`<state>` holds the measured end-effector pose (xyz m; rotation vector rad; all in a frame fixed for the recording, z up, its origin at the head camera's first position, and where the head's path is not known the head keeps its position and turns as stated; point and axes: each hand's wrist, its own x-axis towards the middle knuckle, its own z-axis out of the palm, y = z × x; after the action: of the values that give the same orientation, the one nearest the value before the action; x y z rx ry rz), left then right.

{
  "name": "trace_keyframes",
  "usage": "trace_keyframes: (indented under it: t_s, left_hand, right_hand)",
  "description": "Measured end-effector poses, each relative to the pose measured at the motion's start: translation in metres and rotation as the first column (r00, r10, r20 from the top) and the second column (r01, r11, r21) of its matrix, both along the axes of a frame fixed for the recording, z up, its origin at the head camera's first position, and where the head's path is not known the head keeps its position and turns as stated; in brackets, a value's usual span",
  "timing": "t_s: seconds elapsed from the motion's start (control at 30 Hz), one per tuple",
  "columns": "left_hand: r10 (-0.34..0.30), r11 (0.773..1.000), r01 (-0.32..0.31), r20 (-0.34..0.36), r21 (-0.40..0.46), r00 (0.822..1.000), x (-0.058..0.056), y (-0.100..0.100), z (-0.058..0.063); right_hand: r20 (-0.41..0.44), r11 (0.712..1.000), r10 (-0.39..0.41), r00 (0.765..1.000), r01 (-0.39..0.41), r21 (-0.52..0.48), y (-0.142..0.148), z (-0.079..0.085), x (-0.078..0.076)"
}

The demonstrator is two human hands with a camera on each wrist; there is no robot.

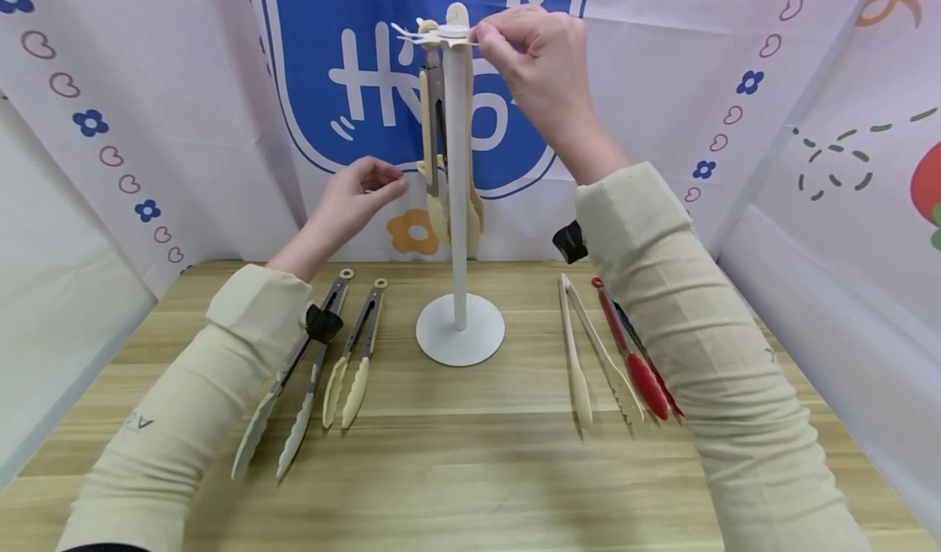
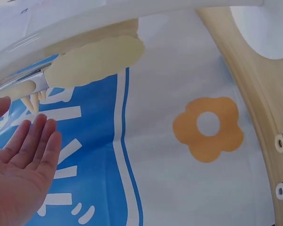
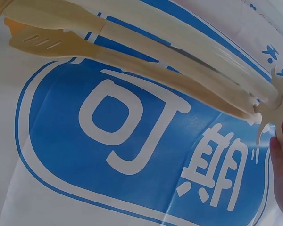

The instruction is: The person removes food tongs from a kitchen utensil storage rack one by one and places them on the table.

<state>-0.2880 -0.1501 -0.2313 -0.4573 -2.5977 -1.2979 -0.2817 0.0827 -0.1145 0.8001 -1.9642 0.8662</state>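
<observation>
A white stand point(image 1: 459, 168) with a pole, a round base and a ring of hooks point(image 1: 434, 39) on top stands at the back middle of the table. My right hand point(image 1: 547, 66) pinches a hook on the right of that ring between thumb and finger. Steel and cream tongs point(image 1: 431, 127) hang from the left side of the ring. Another cream pair of tongs point(image 3: 146, 56), one head slotted, hangs along the pole in the right wrist view. Left of the pole, my left hand point(image 1: 363, 193) holds nothing; its fingers extend near the hanging tongs' cream head point(image 2: 94, 61).
Grey-tipped tongs point(image 1: 301, 389) and cream-tipped tongs point(image 1: 356, 356) lie on the wooden table point(image 1: 456, 462) at left. At right lie cream tongs point(image 1: 581, 364) and red tongs point(image 1: 639, 372), the latter partly behind my right sleeve. A printed cloth point(image 1: 316, 233) hangs close behind the stand.
</observation>
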Motion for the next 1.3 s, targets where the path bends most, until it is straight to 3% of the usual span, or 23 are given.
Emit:
trace_keyframes:
  t_s: [0.27,0.6,1.0,1.3]
  left_hand:
    - [-0.038,0.994,0.039,-0.012,0.100,0.999,0.000,0.005,0.006]
    - [-0.151,0.972,0.155,-0.034,0.178,0.988,-0.003,0.016,0.006]
    - [-0.183,0.958,0.182,-0.015,0.221,0.983,-0.005,0.024,0.003]
    - [-0.222,0.946,0.217,-0.006,0.241,0.975,-0.004,0.028,0.000]
  right_hand:
    - [0.012,0.998,0.061,0.998,-0.061,-0.010,0.003,0.001,-0.004]
    - [0.184,0.987,0.159,0.970,-0.149,-0.068,0.010,0.002,-0.008]
    - [0.216,0.998,0.040,0.976,-0.051,0.046,0.005,0.002,-0.002]
    - [0.222,0.992,0.129,0.966,-0.126,-0.026,0.011,0.000,-0.003]
